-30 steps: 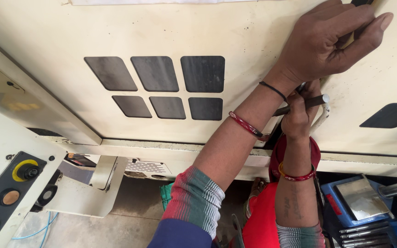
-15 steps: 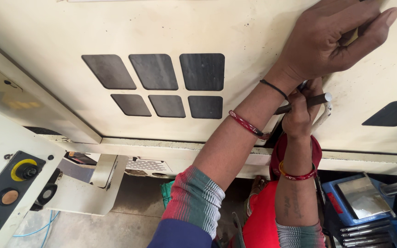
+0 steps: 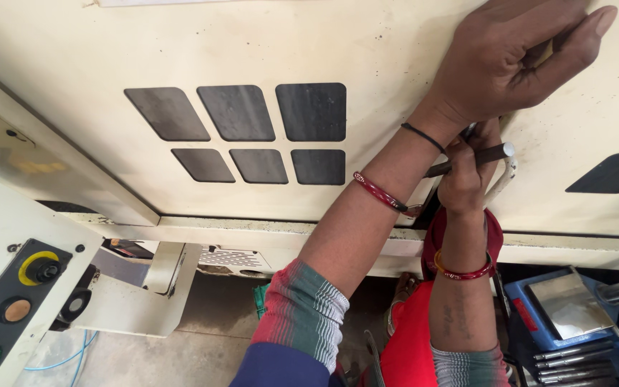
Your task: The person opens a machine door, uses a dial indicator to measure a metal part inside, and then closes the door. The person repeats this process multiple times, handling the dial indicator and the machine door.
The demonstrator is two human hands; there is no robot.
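Fingers (image 3: 467, 154) of the right hand (image 3: 467, 179) are closing around a dark rod-shaped tool (image 3: 467, 159) at right of centre, beside the white handle (image 3: 504, 178). Left hand (image 3: 517, 57), upper right, is pressing against the cream panel (image 3: 252, 43), fingers curled around a small object.

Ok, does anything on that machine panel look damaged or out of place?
Nothing stands out. The cream panel is scuffed and speckled but whole. The left hand presses flat on it; the right hand grips a dark rod by the white handle.
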